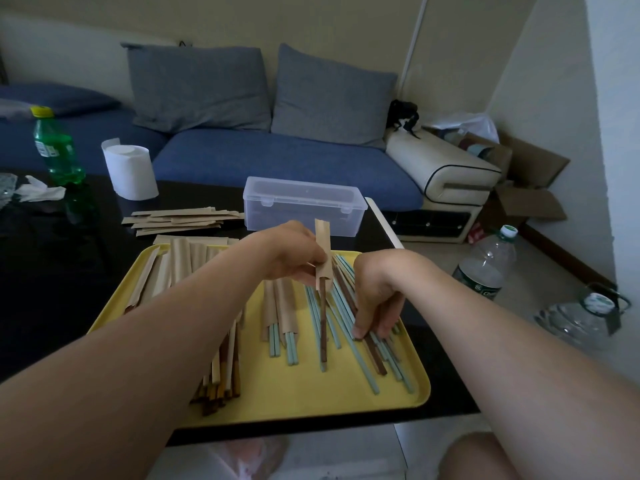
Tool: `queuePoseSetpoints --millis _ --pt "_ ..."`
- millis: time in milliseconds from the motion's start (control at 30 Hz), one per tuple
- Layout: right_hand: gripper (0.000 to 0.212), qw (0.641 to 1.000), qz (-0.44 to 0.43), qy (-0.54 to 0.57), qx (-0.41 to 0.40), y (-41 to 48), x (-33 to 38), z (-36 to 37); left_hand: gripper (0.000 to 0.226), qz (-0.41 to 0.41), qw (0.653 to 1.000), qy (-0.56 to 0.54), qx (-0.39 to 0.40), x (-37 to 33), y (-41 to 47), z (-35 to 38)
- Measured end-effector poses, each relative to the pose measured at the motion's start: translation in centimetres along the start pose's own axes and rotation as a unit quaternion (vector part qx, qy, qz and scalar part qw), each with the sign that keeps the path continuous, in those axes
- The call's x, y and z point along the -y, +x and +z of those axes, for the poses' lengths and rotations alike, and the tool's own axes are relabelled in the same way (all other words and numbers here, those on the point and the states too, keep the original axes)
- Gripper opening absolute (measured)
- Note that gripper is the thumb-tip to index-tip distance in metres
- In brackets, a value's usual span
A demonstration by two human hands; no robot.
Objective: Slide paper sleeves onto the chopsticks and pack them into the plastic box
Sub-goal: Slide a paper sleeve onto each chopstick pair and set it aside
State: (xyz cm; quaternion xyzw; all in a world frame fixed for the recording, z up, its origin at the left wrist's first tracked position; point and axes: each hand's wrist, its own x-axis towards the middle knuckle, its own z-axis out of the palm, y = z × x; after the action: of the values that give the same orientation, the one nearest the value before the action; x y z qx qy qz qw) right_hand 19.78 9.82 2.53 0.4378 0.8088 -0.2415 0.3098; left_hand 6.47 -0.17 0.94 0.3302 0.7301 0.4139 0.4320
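My left hand (294,254) holds a brown paper sleeve (322,251) upright over the yellow tray (298,393), with a dark brown chopstick (323,327) sticking out of its lower end. My right hand (377,296) reaches down and pinches another dark chopstick (372,351) among loose light-blue chopsticks (349,341) on the tray's right side. Two sleeved blue pairs (282,313) lie mid-tray, and several sleeved brown pairs (221,375) lie under my left forearm. A clear plastic box (303,207), lid shut, stands behind the tray. Empty sleeves (180,220) are piled to its left.
The tray sits on a black table (52,271). A green bottle (57,150), a paper roll (130,171) and crumpled tissue (38,194) stand at the back left. A blue sofa (270,157) lies behind. Water bottles (486,268) and cardboard boxes (526,188) are on the floor at right.
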Motion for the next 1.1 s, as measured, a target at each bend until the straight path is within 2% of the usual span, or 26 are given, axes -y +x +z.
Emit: queuePoseSetpoints --millis 200,367,533,667,800,867,967,1100 --pt "0.066 1.0 -0.007 -0.001 0.005 0.1 0.1 0.0 0.021 -0.043 0.999 0.011 0.015 0.2 0.4 -0.1" --pt "0.062 1.0 -0.007 -0.008 0.004 0.2 0.2 0.1 0.022 -0.051 0.998 0.017 0.022 0.2 0.4 -0.2" --pt "0.045 0.999 -0.013 0.023 0.021 -0.4 0.1 -0.2 0.02 -0.043 0.999 -0.007 0.002 0.0 0.1 -0.3" --pt "0.033 0.995 -0.047 0.083 0.013 -1.6 -0.1 -0.9 0.027 -0.036 0.996 -0.049 -0.064 0.0 0.1 -0.5" --pt "0.025 0.971 -0.14 0.189 -0.031 -1.9 -0.1 -1.0 0.042 -0.012 0.982 -0.123 -0.144 0.1 0.4 -1.5" --pt "0.024 0.957 -0.187 0.221 -0.015 -2.0 0.1 -0.8 0.045 0.004 0.971 -0.164 -0.172 0.1 0.2 -2.2" --pt "0.023 0.955 -0.214 0.202 0.032 -2.3 0.7 -0.4 0.043 0.024 0.952 -0.223 -0.207 0.2 0.1 -3.1" --pt "0.028 0.968 -0.188 0.136 0.092 -2.5 1.2 -0.5 0.038 0.031 0.93 -0.27 -0.246 0.4 0.4 -4.0"
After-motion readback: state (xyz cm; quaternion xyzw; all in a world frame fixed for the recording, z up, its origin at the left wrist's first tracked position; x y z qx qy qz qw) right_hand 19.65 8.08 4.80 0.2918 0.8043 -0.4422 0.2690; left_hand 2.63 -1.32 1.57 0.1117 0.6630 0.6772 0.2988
